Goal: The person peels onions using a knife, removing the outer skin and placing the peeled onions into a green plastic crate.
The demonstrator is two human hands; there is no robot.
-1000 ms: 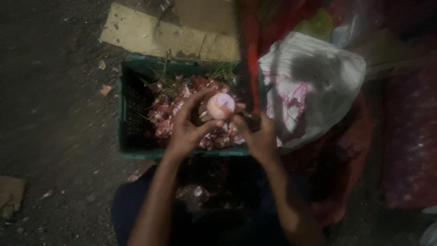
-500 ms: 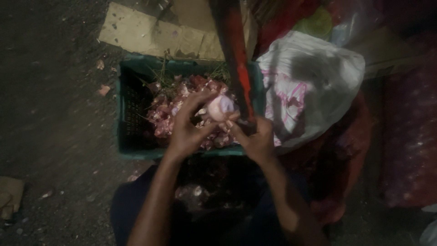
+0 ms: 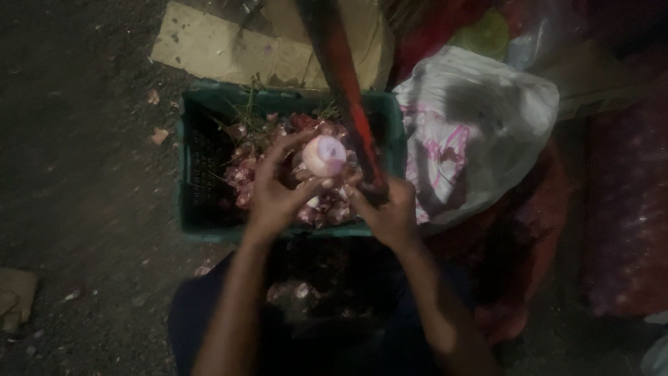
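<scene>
- Left hand: fingers curled around a peeled onion, thumb under it, index arched over the top. Firm hold, not spread.
- Onion: pale pink-white, skin mostly off, held in the air above the green plastic crate, over its right half.
- Right hand: fingers folded tight around something dark at the base of a long red-and-dark stick-like thing that runs up out of view. Too dim to tell if it is a blade handle.
- Right hand sits just beside the onion, lower right; fingertips near it, contact unclear.
- Crate holds a heap of reddish onion skins and some green stalks along the far wall.
- More skins in the person's lap, below the hands.
- Right of crate, touching it: white plastic bag, bulging.
- Behind crate: flat cardboard piece on the dark ground.
</scene>
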